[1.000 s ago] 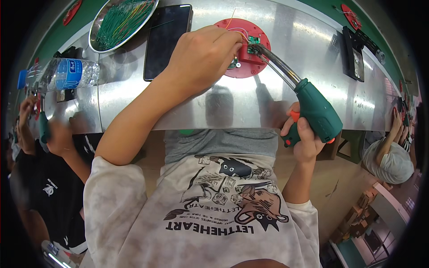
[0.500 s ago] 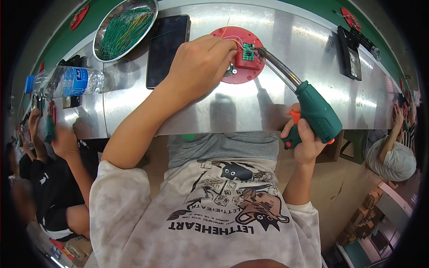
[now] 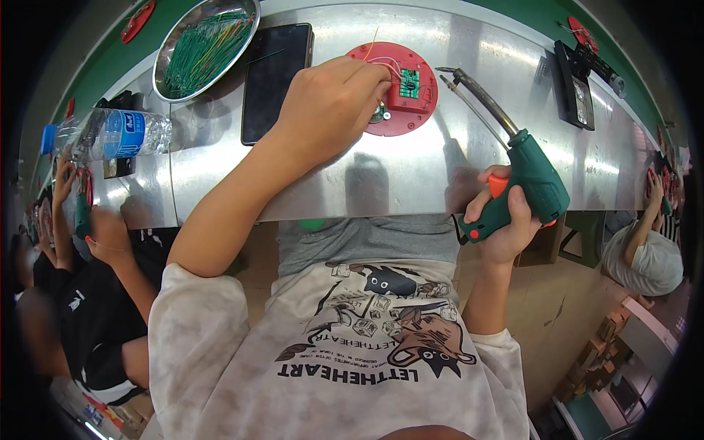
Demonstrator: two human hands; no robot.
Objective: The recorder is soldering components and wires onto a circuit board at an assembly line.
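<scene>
A round red plastic housing point(image 3: 412, 122) lies on the metal bench, with a small green circuit board point(image 3: 409, 83) on its raised block. Thin white and orange wires point(image 3: 386, 61) run from the board toward my left hand point(image 3: 331, 106). That hand rests at the housing's left side, fingers closed in a pinch on a thin wire; the fingertips are partly hidden. My right hand point(image 3: 506, 220) grips a green soldering gun point(image 3: 537, 178) with an orange trigger. Its bent metal tip points up and left, just off the housing's right edge, apart from the board.
A metal bowl point(image 3: 253, 29) of green, red and yellow wires stands at the far left beside a black tablet point(image 3: 277, 88). A water bottle point(image 3: 150, 135) lies left. At right is a black tray-like box point(image 3: 570, 88). Other people work on both sides.
The soldering gun in my right hand has moved right and its tip has lifted away from the circuit board. My left hand stays nearly in place at the housing.
</scene>
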